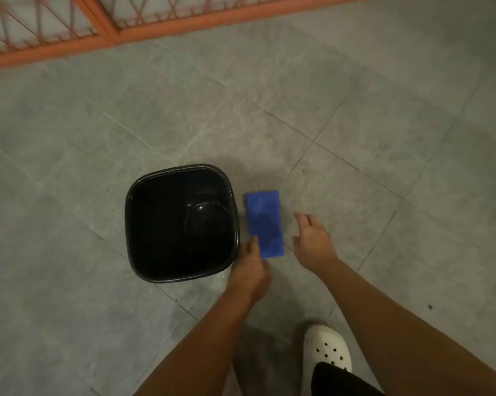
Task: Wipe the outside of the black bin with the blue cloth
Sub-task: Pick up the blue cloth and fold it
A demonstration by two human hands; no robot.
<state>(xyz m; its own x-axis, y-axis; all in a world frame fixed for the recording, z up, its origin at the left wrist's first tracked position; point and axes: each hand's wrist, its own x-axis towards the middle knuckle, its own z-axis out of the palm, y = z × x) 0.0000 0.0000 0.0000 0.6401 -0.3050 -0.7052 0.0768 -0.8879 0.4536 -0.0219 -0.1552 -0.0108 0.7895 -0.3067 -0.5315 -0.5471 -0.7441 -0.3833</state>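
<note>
A black bin (132,224) with rounded corners stands upright on the grey tiled floor, its mouth open toward me. Just right of it a folded blue cloth (265,221) lies flat on the floor. My left hand (251,270) reaches between the bin and the cloth, its fingertips touching the cloth's near left corner. My right hand (312,238) hovers just right of the cloth with fingers spread, holding nothing. Whether the left fingers pinch the cloth is unclear.
An orange metal railing (106,38) runs along the far edge of the floor. My foot in a white perforated clog (328,347) stands near the bottom right, close behind the cloth. Grey floor tiles (384,138) spread around the bin.
</note>
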